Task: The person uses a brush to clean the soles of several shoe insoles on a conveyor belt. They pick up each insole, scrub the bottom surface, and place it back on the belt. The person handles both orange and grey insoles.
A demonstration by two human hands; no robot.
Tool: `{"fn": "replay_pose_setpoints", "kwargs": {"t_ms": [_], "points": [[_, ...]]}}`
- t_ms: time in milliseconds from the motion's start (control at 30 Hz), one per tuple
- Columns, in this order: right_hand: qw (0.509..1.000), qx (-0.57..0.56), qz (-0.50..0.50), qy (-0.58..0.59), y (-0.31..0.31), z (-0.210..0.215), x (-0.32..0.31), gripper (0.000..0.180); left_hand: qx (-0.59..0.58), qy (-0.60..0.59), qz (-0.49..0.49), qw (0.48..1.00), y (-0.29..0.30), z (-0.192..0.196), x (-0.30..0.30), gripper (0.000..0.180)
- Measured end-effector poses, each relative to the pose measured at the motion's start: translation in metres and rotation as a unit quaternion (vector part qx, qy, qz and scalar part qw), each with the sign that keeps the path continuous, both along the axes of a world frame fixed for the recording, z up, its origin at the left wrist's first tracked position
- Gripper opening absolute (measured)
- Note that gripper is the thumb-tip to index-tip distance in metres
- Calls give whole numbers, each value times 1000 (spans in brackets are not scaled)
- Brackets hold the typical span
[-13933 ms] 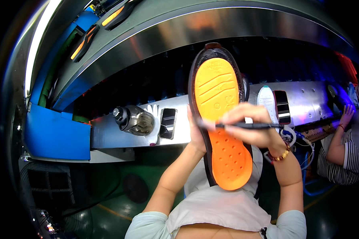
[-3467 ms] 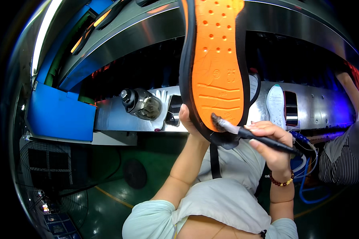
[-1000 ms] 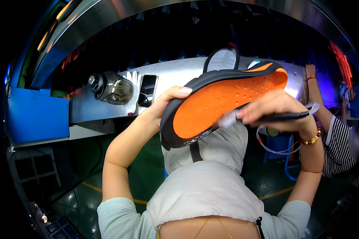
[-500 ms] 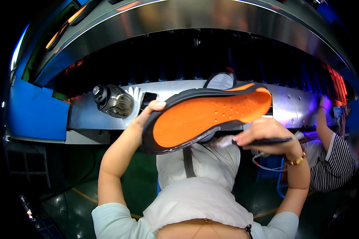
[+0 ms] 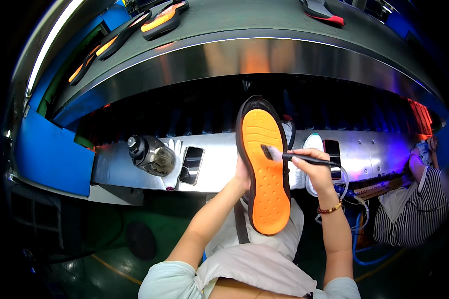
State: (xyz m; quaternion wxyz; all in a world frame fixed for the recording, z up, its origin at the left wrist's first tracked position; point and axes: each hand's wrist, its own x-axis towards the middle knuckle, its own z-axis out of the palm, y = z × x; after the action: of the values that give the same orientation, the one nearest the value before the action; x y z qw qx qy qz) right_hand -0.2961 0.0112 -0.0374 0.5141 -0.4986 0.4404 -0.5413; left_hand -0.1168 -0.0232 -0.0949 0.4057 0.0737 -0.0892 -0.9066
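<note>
My left hand [image 5: 241, 175] grips the left edge of a shoe sole [image 5: 267, 199], its fingers mostly hidden behind it. The sole has an orange inner face with small dimples and a black rim, and stands nearly upright, facing me. In my right hand [image 5: 315, 168] is a brush [image 5: 309, 159] with a dark handle, held between thumb and fingers. Its pale, dark-tipped bristles lie over the upper middle of the orange face and appear to touch it. Behind the sole's right edge, a grey and black shoe part [image 5: 288, 130] is partly hidden.
A dark bottle [image 5: 153, 155], a white glove [image 5: 172, 172] and a dark rectangular object [image 5: 191, 164] are on the metal ledge [image 5: 214, 149]. Several soles [image 5: 165, 19] lie on the raised green belt [image 5: 244, 17]. At right sits a person in striped clothing [image 5: 414, 214].
The sole has turned from lying crosswise to nearly upright. My right hand has brought the brush from below the sole onto its orange face. The view takes in more of the belt.
</note>
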Motion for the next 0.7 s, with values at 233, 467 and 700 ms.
{"fn": "replay_pose_setpoints", "kwargs": {"t_ms": [233,467,700], "points": [[996,-58,-66,11,-45,11,17,18,-50,-60,49,996,1,3,-8,77],[883,-319,-50,342,0,3,55,12,-25,-194,161,967,-7,2,-2,78],[958,-136,182,172,42,25,13,13,26,-210,120,970,5,12,27,85]]}}
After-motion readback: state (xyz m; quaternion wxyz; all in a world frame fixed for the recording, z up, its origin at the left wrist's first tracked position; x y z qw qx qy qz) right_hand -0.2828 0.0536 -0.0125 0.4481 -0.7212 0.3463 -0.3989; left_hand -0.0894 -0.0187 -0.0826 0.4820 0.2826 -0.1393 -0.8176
